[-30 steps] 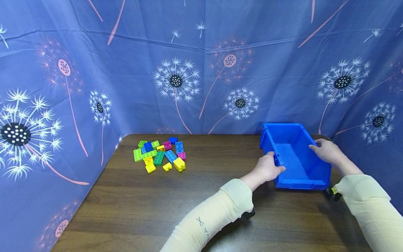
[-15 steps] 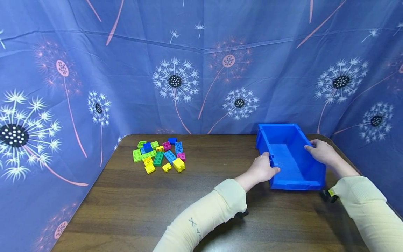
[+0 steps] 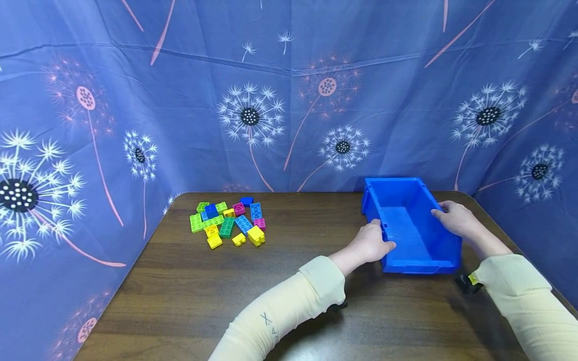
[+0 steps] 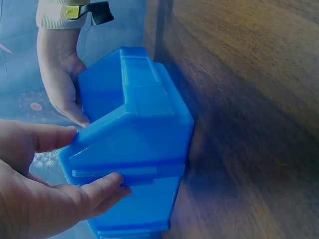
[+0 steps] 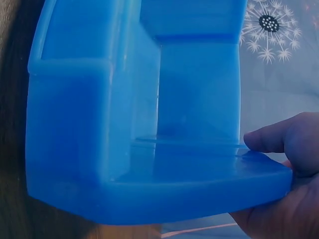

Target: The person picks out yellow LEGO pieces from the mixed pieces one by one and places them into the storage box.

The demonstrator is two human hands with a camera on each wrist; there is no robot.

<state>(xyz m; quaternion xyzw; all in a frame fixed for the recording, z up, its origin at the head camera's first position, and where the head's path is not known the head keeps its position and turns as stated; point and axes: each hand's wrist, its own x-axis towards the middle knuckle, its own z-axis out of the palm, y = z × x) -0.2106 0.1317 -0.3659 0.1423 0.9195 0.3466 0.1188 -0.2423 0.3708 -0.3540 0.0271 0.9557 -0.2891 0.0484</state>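
A blue plastic storage bin (image 3: 405, 233), with a low front and nothing in it, is on the right side of the table. My left hand (image 3: 369, 242) grips its left wall, the thumb over the rim and the fingers against the outside, as the left wrist view of the hand (image 4: 55, 184) shows. On the opposite wall my right hand (image 3: 457, 219) holds the rim, thumb inside; its fingers are hidden behind the wall in the head view. The right wrist view has the bin (image 5: 194, 89) close up, with the right hand (image 5: 284, 174) at the wall's edge.
Several toy building bricks in green, yellow, blue and pink, among them a dark green brick (image 3: 227, 227) and a yellow brick (image 3: 256, 235), lie in a cluster at the table's back left. A blue dandelion-print cloth (image 3: 289, 100) hangs behind the brown wooden table (image 3: 189, 296).
The bin has shifted a little to the left across the table, both hands moving along with it and keeping their hold. The bricks stay where they were.
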